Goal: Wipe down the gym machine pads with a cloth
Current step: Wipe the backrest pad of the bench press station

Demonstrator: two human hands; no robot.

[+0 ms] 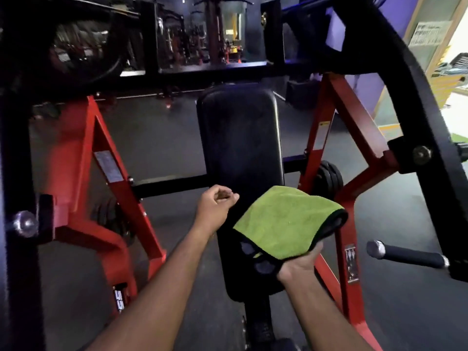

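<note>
A long black back pad (pixel 240 138) stands in the middle of a red and black gym machine. Below it lies the black seat pad (pixel 243 279), partly covered. My right hand (pixel 300 262) grips a folded green cloth (pixel 286 221) with a black edge and holds it over the lower end of the back pad. My left hand (pixel 215 206) hovers just left of the cloth with its fingers curled, holding nothing. Whether the cloth touches the pad is hard to tell.
Red frame legs (pixel 111 173) rise on the left and red frame legs (pixel 339 138) on the right of the pad. A black lever arm (pixel 415 117) crosses the right side, with a grip handle (pixel 407 254) near my right hand. Weight plates (pixel 329 178) sit behind the cloth. Dark floor surrounds the machine.
</note>
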